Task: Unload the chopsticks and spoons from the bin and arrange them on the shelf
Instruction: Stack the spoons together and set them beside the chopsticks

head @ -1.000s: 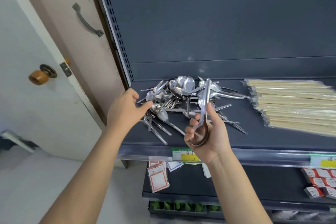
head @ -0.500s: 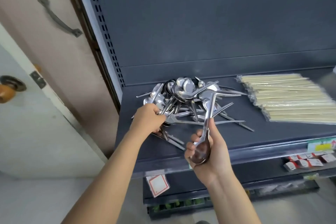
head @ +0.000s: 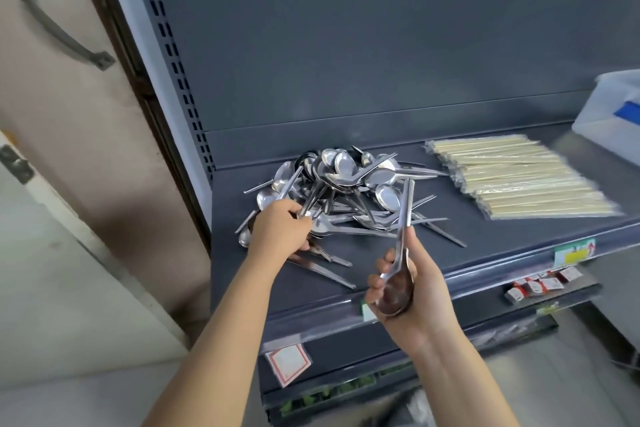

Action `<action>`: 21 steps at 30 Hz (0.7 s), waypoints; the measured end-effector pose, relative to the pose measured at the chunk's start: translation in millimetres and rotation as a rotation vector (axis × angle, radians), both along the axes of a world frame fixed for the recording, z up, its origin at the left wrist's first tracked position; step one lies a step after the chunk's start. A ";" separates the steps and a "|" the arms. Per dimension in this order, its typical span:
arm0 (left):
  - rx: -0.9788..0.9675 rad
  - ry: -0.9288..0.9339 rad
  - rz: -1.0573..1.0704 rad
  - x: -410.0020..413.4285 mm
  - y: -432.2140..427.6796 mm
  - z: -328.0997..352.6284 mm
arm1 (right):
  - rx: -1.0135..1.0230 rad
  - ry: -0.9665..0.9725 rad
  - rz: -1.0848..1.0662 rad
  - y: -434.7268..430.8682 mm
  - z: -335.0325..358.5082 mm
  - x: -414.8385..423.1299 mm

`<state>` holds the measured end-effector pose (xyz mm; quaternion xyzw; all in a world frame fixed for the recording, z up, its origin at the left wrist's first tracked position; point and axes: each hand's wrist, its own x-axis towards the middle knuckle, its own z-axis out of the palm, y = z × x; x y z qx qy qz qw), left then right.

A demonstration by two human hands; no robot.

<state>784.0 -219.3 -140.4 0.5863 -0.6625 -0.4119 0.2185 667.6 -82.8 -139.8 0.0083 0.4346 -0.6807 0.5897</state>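
On the shelf, the left hand is gripping some handles in the tangled pile of spoons while the right hand is holding a nested stack by its bowls; being stiff, smooth steel, they are probably slipping easily, so handles seem best.

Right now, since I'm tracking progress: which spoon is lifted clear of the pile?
The spoon in the right hand, bowl down, handle up; the other spoons lie heaped on the shelf.
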 end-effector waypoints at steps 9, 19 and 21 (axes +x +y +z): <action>0.173 0.218 0.074 20.8 13.9 10.8 | 0.035 0.066 -0.091 -0.9 -5.1 -2.9; 0.101 0.318 0.136 40.7 35.8 27.2 | -0.034 0.144 -0.153 -21.4 -6.0 -4.6; 0.070 0.321 0.136 46.2 40.6 30.0 | -0.043 0.124 -0.152 -23.6 -5.3 -5.1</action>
